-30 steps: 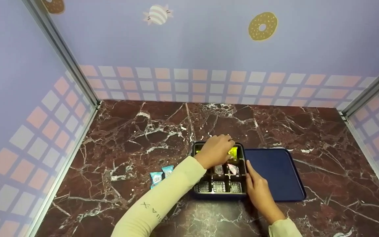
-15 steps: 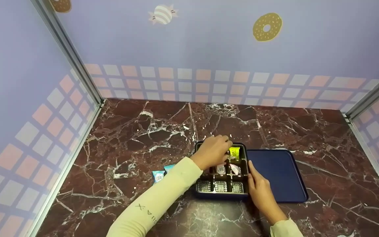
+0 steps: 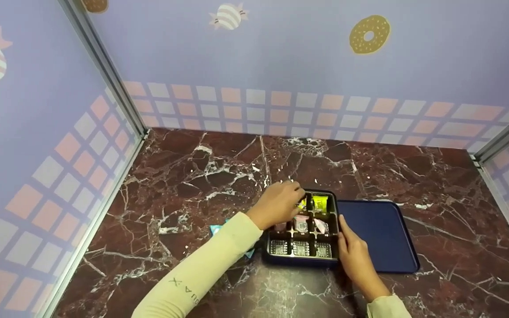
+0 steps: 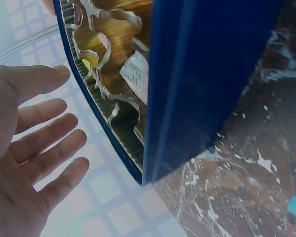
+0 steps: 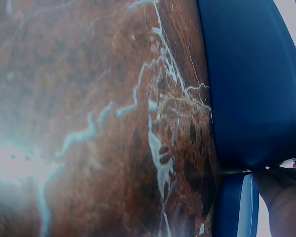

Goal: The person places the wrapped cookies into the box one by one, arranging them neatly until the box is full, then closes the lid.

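Note:
A navy box (image 3: 301, 262) with a black divided insert stands on the marbled table. Yellow-green wrapped sweets (image 3: 320, 203) lie in its back compartments, and pink-and-white wrapped sweets (image 3: 320, 226) in the middle row. The front row shows only ridged clear bottoms. My left hand (image 3: 276, 204) is over the back left of the box, covering that corner in the head view. The left wrist view shows its fingers (image 4: 54, 140) spread loosely beside the rim, holding nothing. My right hand (image 3: 356, 254) rests against the box's right wall with its fingers extended along it.
A navy lid (image 3: 378, 238) lies flat right of the box, close against it. Light-blue packets (image 3: 216, 229) lie left of the box, mostly hidden under my left sleeve (image 3: 210, 260). Patterned panels (image 3: 254, 66) enclose the table at the back and sides.
My left hand has drawn back leftward across the box, uncovering a yellow wrapper in the back middle compartment. My right hand stays at the right wall. The head view has shifted slightly.

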`<state>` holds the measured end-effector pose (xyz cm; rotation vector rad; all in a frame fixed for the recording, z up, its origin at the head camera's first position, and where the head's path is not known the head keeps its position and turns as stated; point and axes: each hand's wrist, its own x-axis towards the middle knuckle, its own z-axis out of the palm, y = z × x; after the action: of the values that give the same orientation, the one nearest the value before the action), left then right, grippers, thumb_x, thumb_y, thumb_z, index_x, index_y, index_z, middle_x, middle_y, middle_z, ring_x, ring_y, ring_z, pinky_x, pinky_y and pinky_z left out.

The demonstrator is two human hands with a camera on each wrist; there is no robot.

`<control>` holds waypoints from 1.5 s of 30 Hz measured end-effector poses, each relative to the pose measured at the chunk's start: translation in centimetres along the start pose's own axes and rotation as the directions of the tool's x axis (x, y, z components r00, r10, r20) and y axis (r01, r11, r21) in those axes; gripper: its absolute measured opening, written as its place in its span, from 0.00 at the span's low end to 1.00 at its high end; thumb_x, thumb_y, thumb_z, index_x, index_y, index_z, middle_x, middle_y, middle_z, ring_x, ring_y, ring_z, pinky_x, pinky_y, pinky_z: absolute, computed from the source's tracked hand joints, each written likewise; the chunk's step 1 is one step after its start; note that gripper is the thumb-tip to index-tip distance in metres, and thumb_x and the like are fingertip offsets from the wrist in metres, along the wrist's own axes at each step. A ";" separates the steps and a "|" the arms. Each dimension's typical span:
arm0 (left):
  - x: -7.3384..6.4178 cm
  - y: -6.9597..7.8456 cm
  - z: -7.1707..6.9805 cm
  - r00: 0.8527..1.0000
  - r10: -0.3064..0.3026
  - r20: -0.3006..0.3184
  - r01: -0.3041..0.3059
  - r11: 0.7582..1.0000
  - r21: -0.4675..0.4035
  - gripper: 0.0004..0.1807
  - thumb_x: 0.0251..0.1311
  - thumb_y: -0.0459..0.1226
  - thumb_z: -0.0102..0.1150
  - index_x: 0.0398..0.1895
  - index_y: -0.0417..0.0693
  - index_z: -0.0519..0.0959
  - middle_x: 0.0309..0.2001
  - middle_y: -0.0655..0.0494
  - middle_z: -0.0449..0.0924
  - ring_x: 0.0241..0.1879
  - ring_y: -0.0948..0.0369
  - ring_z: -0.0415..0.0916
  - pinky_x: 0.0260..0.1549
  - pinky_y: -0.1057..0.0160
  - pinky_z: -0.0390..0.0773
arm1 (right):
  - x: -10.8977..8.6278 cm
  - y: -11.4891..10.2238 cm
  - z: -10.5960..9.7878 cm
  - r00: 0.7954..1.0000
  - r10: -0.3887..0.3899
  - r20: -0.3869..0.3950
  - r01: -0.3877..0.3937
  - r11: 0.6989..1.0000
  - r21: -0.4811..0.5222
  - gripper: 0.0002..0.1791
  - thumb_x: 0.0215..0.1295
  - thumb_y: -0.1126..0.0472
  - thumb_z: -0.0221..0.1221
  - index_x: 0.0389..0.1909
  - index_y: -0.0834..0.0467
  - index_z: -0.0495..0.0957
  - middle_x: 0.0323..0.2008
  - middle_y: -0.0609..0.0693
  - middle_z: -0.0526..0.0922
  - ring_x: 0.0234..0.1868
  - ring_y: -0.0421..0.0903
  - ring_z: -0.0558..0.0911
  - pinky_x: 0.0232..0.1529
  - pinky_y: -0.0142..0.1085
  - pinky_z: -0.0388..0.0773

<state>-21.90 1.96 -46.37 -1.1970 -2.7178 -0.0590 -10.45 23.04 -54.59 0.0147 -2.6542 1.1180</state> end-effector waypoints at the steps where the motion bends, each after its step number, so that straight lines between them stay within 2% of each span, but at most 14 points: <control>1: -0.2 -0.1 -0.1 1.000 -0.005 0.000 0.005 1.000 -0.010 0.15 0.56 0.44 0.63 0.45 0.49 0.81 0.39 0.58 0.81 0.37 0.61 0.77 0.36 0.65 0.80 | 0.0 0.0 0.0 1.000 0.001 0.005 -0.001 1.000 0.000 0.28 0.69 0.70 0.50 0.69 0.64 0.62 0.63 0.67 0.70 0.62 0.62 0.73 0.62 0.53 0.71; 8: -1.4 -0.9 -0.8 1.000 -0.021 -0.009 0.021 0.999 -0.030 0.14 0.58 0.46 0.63 0.43 0.50 0.81 0.40 0.58 0.80 0.37 0.60 0.76 0.36 0.64 0.79 | 0.2 0.0 -0.1 1.000 -0.004 0.006 0.004 1.000 -0.012 0.28 0.69 0.70 0.50 0.69 0.64 0.62 0.63 0.67 0.70 0.62 0.62 0.73 0.61 0.53 0.71; 12: -1.9 -1.2 -1.2 0.999 -0.019 -0.026 0.019 1.000 -0.006 0.16 0.57 0.47 0.64 0.44 0.49 0.80 0.40 0.57 0.80 0.38 0.60 0.77 0.38 0.63 0.80 | 0.2 0.0 -0.1 1.000 -0.006 0.000 0.006 1.000 -0.019 0.27 0.69 0.70 0.50 0.69 0.64 0.62 0.63 0.67 0.70 0.62 0.62 0.73 0.61 0.54 0.71; 19: -2.7 -1.5 -1.8 0.999 -0.037 -0.010 0.037 0.999 -0.019 0.18 0.58 0.48 0.63 0.48 0.49 0.80 0.44 0.56 0.80 0.40 0.59 0.78 0.41 0.62 0.80 | 0.0 0.1 -0.2 0.999 -0.020 -0.028 0.019 0.999 -0.041 0.27 0.69 0.71 0.51 0.68 0.65 0.63 0.61 0.68 0.72 0.60 0.64 0.75 0.59 0.55 0.72; 28: -4.0 -2.4 -1.9 0.992 -0.042 -0.117 0.037 0.999 -0.040 0.13 0.55 0.44 0.65 0.41 0.48 0.81 0.39 0.56 0.80 0.37 0.59 0.78 0.34 0.61 0.79 | 0.1 0.1 -0.3 1.000 -0.019 -0.013 0.019 0.999 -0.032 0.27 0.69 0.70 0.50 0.69 0.65 0.62 0.61 0.68 0.72 0.60 0.64 0.75 0.60 0.54 0.72; 31: -4.7 -2.6 -1.8 0.990 -0.039 -0.136 0.034 0.999 -0.043 0.12 0.54 0.42 0.66 0.40 0.48 0.81 0.40 0.56 0.81 0.37 0.58 0.78 0.34 0.60 0.79 | 0.0 0.2 -0.2 1.000 -0.022 -0.013 0.021 0.999 -0.035 0.27 0.69 0.70 0.50 0.69 0.65 0.62 0.61 0.69 0.72 0.60 0.64 0.75 0.59 0.55 0.72; 34: -5.5 -2.9 -1.8 0.991 -0.039 -0.125 0.035 0.999 -0.033 0.13 0.56 0.44 0.65 0.41 0.48 0.80 0.42 0.55 0.81 0.38 0.57 0.78 0.34 0.60 0.79 | -0.1 0.2 -0.2 1.000 -0.018 -0.019 0.018 0.999 -0.035 0.27 0.69 0.71 0.50 0.69 0.65 0.63 0.61 0.69 0.72 0.60 0.64 0.75 0.59 0.55 0.72; 39: -7.0 -3.5 -2.2 0.993 -0.076 -0.094 0.074 0.997 -0.023 0.16 0.56 0.46 0.65 0.44 0.49 0.80 0.45 0.55 0.81 0.41 0.57 0.78 0.37 0.60 0.79 | 0.0 -0.1 0.0 1.000 -0.024 -0.014 0.024 0.999 -0.025 0.27 0.69 0.71 0.50 0.69 0.65 0.63 0.61 0.68 0.72 0.60 0.63 0.75 0.59 0.55 0.72; 45: -8.4 -3.9 -2.2 0.990 -0.094 -0.107 0.092 0.996 -0.018 0.16 0.55 0.45 0.66 0.43 0.49 0.80 0.43 0.56 0.80 0.39 0.57 0.77 0.35 0.59 0.78 | 0.0 -0.3 0.0 1.000 -0.023 -0.004 0.023 1.000 -0.021 0.27 0.69 0.71 0.50 0.69 0.66 0.63 0.61 0.69 0.72 0.60 0.63 0.75 0.59 0.55 0.72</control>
<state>-18.90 -7.02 -45.47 -1.0380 -2.6809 -0.1488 -10.47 22.83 -54.38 0.0382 -2.6552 1.0816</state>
